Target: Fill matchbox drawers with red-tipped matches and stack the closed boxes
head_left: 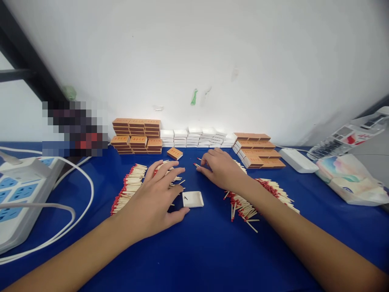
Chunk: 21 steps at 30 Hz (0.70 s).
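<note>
Left hand (pixel 156 201) spreads loosely, empty, beside the tray (pixel 195 200), perhaps steadying it; right hand (pixel 224 169) pinches matches (pixel 196 165) by their sticks, heads outward.

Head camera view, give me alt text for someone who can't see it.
A person's right hand appears to pinch red-headed matches, while the left hand is spread open beside a shallow white tray on a blue table. Heaps of matches lie near both arms; stacked orange matchboxes and white boxes stand along the wall.
</note>
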Available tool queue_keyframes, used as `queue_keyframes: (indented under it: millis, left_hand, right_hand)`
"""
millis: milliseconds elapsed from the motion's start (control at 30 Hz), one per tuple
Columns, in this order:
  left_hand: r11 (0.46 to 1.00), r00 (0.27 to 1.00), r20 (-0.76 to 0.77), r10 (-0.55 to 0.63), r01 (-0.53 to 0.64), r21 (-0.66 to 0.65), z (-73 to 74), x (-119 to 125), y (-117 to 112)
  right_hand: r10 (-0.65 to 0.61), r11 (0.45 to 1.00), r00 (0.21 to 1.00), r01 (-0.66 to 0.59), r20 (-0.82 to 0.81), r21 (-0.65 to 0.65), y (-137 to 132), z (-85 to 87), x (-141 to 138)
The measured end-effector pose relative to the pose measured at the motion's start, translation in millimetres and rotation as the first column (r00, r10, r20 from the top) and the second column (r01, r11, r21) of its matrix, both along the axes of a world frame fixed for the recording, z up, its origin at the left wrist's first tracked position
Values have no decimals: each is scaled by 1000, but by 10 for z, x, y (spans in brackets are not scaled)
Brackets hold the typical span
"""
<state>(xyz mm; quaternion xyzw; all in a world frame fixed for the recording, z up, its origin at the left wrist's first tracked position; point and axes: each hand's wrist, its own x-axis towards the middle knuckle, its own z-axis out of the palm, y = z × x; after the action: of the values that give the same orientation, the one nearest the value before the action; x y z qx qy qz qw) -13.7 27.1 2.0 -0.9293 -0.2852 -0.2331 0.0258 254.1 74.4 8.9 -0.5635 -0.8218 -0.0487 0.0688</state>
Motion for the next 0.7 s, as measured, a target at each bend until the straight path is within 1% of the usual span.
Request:
queue_keyframes:
  millis: [133, 233, 367, 467, 533, 600, 700]
  left_hand:
    - [1000, 1000, 6, -2, 2, 4, 5, 3, -4]
    - [1000, 1000, 5, 3, -3, -2, 19, -3, -2]
    - [1000, 1000, 7, 13, -13, -1, 28, -23, 13]
    - [1000, 1000, 0, 11, -11, 3, 20, -28, 21]
    - [1000, 1000, -2, 4, -4, 0, 12, -27, 21]
    - [1000, 1000, -2, -3, 3, -5, 6, -24, 20]
    - [1000, 1000, 3, -11, 11, -15, 7, -21, 20]
  right_hand:
    - [9, 1000, 1000, -9, -11, -14, 25, -69, -35]
    - [32, 999, 999, -33, -26, -30, 29, -73, -20]
    - [78, 996, 996, -80, -44, -48, 9, -28, 28]
    - [110, 992, 990, -115, -84, -53, -61, 44, 45]
    - [157, 985, 977, -165, -147, -44, -150, 103, 29]
    - [232, 970, 951, -243, -205, -28, -267, 155, -14]
    - [353, 933, 916, -361, -193, -9, -456, 200, -106]
